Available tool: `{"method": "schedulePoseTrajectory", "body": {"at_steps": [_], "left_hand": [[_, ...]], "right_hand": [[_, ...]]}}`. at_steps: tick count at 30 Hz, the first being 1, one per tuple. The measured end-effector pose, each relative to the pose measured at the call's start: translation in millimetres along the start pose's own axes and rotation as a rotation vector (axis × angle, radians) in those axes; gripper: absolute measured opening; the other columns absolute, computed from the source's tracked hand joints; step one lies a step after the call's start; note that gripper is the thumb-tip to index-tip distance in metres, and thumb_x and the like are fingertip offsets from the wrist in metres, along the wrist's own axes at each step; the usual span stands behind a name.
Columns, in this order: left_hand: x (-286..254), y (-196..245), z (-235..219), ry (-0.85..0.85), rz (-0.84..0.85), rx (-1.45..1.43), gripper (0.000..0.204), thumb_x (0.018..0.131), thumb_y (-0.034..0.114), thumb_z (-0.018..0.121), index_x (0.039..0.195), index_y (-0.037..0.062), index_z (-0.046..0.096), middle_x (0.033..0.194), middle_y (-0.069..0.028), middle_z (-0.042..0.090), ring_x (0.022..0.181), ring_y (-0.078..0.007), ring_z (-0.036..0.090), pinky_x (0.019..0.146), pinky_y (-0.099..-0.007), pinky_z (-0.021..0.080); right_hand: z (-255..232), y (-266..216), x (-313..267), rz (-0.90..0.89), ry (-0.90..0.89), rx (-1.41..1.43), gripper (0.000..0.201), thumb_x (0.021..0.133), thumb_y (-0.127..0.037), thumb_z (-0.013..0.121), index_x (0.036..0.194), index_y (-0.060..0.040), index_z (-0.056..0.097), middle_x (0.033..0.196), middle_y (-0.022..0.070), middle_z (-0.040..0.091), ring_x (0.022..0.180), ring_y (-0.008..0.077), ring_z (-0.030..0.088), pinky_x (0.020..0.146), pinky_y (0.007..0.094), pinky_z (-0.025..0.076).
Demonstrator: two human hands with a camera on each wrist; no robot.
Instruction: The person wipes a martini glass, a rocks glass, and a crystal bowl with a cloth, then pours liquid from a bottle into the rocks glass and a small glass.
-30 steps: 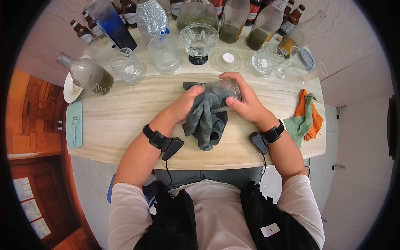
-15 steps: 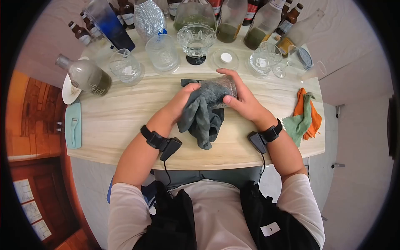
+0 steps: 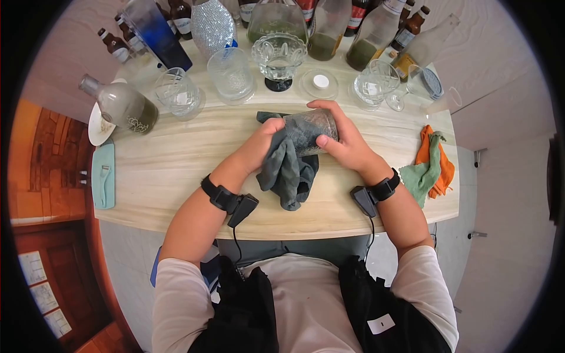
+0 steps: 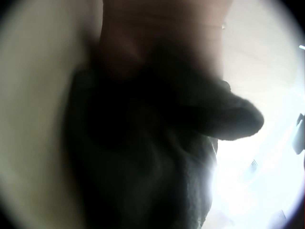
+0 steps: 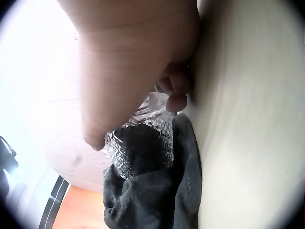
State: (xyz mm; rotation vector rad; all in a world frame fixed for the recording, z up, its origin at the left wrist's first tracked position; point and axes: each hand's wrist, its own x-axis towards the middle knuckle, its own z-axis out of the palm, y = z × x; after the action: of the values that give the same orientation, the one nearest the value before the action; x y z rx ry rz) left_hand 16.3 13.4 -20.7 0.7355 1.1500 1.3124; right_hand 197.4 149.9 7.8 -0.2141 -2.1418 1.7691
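Far left: teal item [image 3: 103,176] lying flat; white plate [image 3: 100,132] beside it, holding some brown bits. Next to it, a round bottle [image 3: 126,109] is holding greenish stuff low down.

Moving right: blue bottle [image 3: 156,38] standing behind, contents unreadable. Cut glass [image 3: 179,97] and wide tumbler [image 3: 231,73] sitting in the row; you are showing no clear fill in either.

Centre left: your left hand [image 3: 259,144] is gripping the gray cloth [image 3: 286,173], thumb up by the glass's near end. The fingers are disappearing into the fabric; cannot tell how they are lying. Left wrist view too dark to help.

Centre: you are holding the patterned glass [image 3: 321,123] on its side between both hands, above the table [image 3: 194,138]. Gray cloth is filling much of its inside, the rest hanging out below your left hand.

Judging progress: you are looking partway through with this glass, cloth inside and glass not set down. Its finish is not readable, nor is which other glasses are needing a turn.

Your right hand [image 3: 350,147] is clamping the glass's other end, thumb on the near side, fingers around the far side.

Behind, going right: flask [image 3: 276,26] is holding green matter; footed bowl [image 3: 279,56], no fill showing; two clear bottles [image 3: 323,44] [image 3: 365,53] are holding murky green low down.

Far right: green cloth [image 3: 422,176] and orange cloth [image 3: 445,173] are lying bunched together.
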Motion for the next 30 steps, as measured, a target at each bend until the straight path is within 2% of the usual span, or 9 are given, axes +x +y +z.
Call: {"method": "schedulePoseTrajectory", "body": {"at_steps": [4,8,11,13,15,17,19,23,30], "left_hand": [[0.6,-0.4,2.2,-0.128,0.121,0.053,0.028,0.1,0.011,0.042,0.118,0.0003,0.061,0.106,-0.0018,0.065,0.094,-0.0083,0.059,0.083,-0.0254,0.051],[3.3,2.1,0.1,-0.12,0.037,-0.014,0.029,0.1,0.01,0.041,0.119,-0.0012,0.061,0.108,-0.0023,0.065,0.094,-0.0091,0.061,0.084,-0.0254,0.051],[7.6,-2.1,-2.7,-0.074,-0.011,-0.065,0.03,0.1,0.013,0.043,0.12,-0.0014,0.06,0.108,-0.0033,0.066,0.093,-0.0103,0.063,0.083,-0.0263,0.052],[5.9,1.4,-0.5,-0.042,0.006,-0.055,0.031,0.101,0.015,0.043,0.121,-0.0012,0.06,0.108,-0.0043,0.067,0.093,-0.0111,0.064,0.083,-0.027,0.053],[-1.9,15.7,6.0,0.037,-0.021,-0.216,0.032,0.1,0.017,0.044,0.122,-0.0009,0.059,0.11,-0.0066,0.068,0.094,-0.0131,0.066,0.084,-0.0284,0.054],[-3.4,17.0,2.6,0.04,-0.015,-0.194,0.032,0.1,0.018,0.044,0.122,-0.0001,0.06,0.112,-0.0085,0.068,0.097,-0.0143,0.067,0.086,-0.0289,0.054],[-3.0,16.5,-2.6,-0.017,-0.043,-0.329,0.033,0.101,0.02,0.044,0.122,0.0012,0.06,0.111,-0.0083,0.068,0.098,-0.0148,0.067,0.087,-0.0297,0.054],[-5.8,16.8,-3.6,-0.018,-0.043,-0.401,0.033,0.101,0.022,0.044,0.123,0.0025,0.06,0.11,-0.0078,0.068,0.098,-0.0148,0.066,0.088,-0.0302,0.053],[-1.5,7.4,-5.8,0.049,-0.066,-0.258,0.033,0.101,0.025,0.045,0.122,0.0028,0.059,0.11,-0.0066,0.067,0.095,-0.0133,0.065,0.086,-0.0289,0.052]], "right_hand": [[-5.3,6.5,2.0,0.081,0.01,-0.036,0.054,0.097,-0.036,0.062,0.138,-0.0079,0.041,0.113,0.0077,0.057,0.101,0.0151,0.055,0.085,0.0295,0.049],[-3.6,8.3,3.5,0.047,0.031,-0.014,0.054,0.098,-0.039,0.06,0.137,-0.0078,0.041,0.113,0.0073,0.057,0.102,0.0154,0.055,0.086,0.0305,0.048],[-3.7,7.2,0.8,0.126,0.008,0.004,0.061,0.096,-0.038,0.063,0.142,-0.0088,0.037,0.115,0.009,0.056,0.107,0.0169,0.053,0.092,0.0335,0.046],[0.9,5.7,1.7,-0.045,0.031,-0.008,0.073,0.092,-0.036,0.07,0.148,-0.0112,0.03,0.114,0.0095,0.057,0.103,0.0164,0.053,0.089,0.0318,0.046],[2.4,10.0,2.1,-0.057,0.031,-0.009,0.079,0.089,-0.032,0.073,0.15,-0.0124,0.027,0.112,0.0089,0.058,0.096,0.0142,0.053,0.082,0.029,0.046],[2.6,9.8,0.9,-0.07,0.032,-0.01,0.085,0.087,-0.029,0.077,0.152,-0.0136,0.024,0.11,0.0083,0.058,0.089,0.0121,0.053,0.075,0.0262,0.045],[1.0,4.8,-2.3,0.06,0.009,-0.025,0.087,0.084,-0.022,0.078,0.152,-0.0142,0.025,0.105,0.0058,0.059,0.077,0.0078,0.05,0.066,0.0221,0.04],[0.3,5.2,-3.3,0.009,0.021,-0.062,0.086,0.083,-0.018,0.077,0.152,-0.014,0.025,0.101,0.0044,0.06,0.074,0.0064,0.049,0.064,0.0213,0.038],[-0.3,10.9,-1.4,0.003,0.05,0.008,0.079,0.085,-0.025,0.077,0.147,-0.0099,0.031,0.12,0.0121,0.051,0.086,0.012,0.059,0.068,0.024,0.046]]}}
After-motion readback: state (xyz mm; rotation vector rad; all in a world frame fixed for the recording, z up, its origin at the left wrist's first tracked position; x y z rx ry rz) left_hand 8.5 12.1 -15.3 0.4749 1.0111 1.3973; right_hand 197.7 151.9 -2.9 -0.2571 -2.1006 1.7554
